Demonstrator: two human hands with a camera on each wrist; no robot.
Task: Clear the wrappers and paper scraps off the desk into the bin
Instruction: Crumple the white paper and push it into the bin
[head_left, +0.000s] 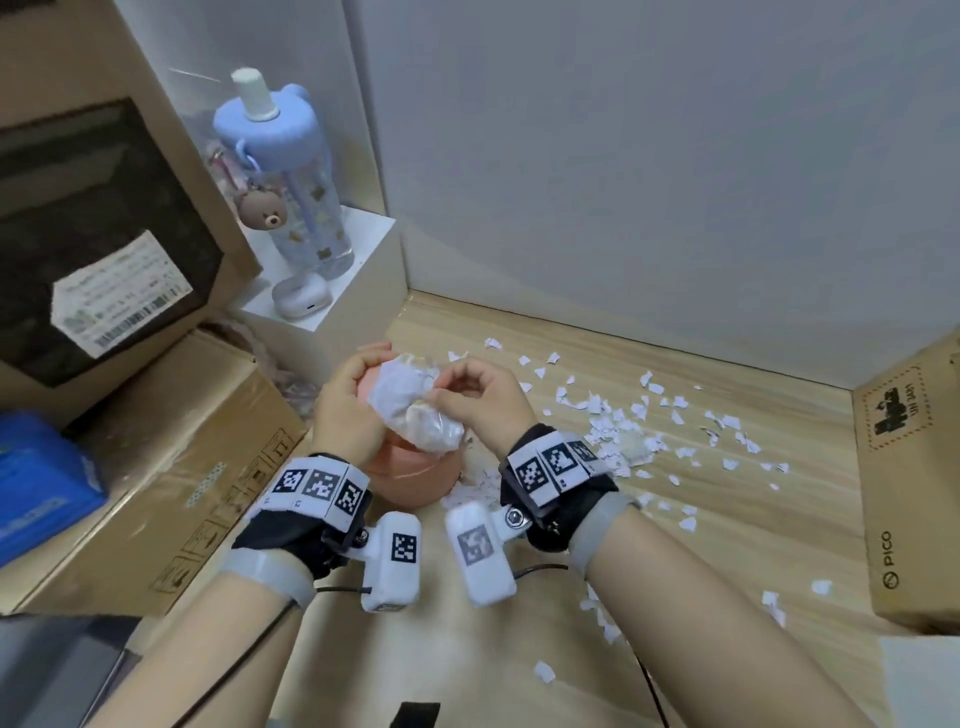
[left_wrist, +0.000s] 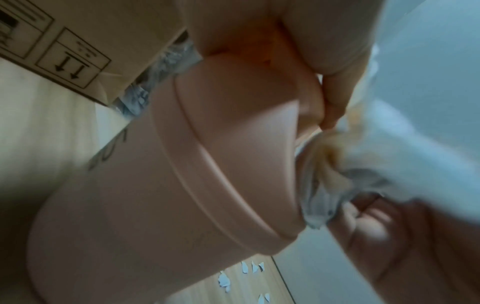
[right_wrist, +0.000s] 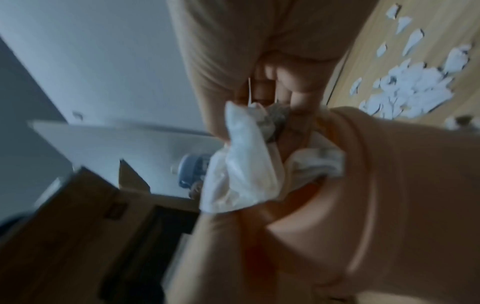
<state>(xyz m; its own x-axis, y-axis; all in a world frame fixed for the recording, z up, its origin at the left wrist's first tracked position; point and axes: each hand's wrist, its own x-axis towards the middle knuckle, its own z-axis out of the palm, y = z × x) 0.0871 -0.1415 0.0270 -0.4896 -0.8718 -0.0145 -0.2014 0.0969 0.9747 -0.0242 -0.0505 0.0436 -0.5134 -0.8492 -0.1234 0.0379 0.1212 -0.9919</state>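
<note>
Head view, bin: the small round pink plastic bin (head_left: 410, 475) stands on the pale wood-grain desk (head_left: 597, 571) near its left side, so the hands work directly over its mouth.
Head view, bundle: a crumpled white wad of wrappers and paper (head_left: 410, 402) sits at the bin's opening, apparently being pushed in.
Head view, left hand: the left hand (head_left: 345, 402) curls over the far rim, fingers bent around the bin top and touching the wad, likely steadying it.
Head view, right hand: the right hand (head_left: 475, 397) pinches the wad with curled fingertips.
Head view, scraps: torn white paper scraps (head_left: 639, 421) lie strewn to the right, not yet cleared.
Left wrist view: the bin wall (left_wrist: 155, 195) fills the frame; the wad (left_wrist: 337, 170) is at its rim.
Right wrist view: fingers (right_wrist: 298, 96) grip the wad (right_wrist: 241, 168) over the opening; blurred.
</note>
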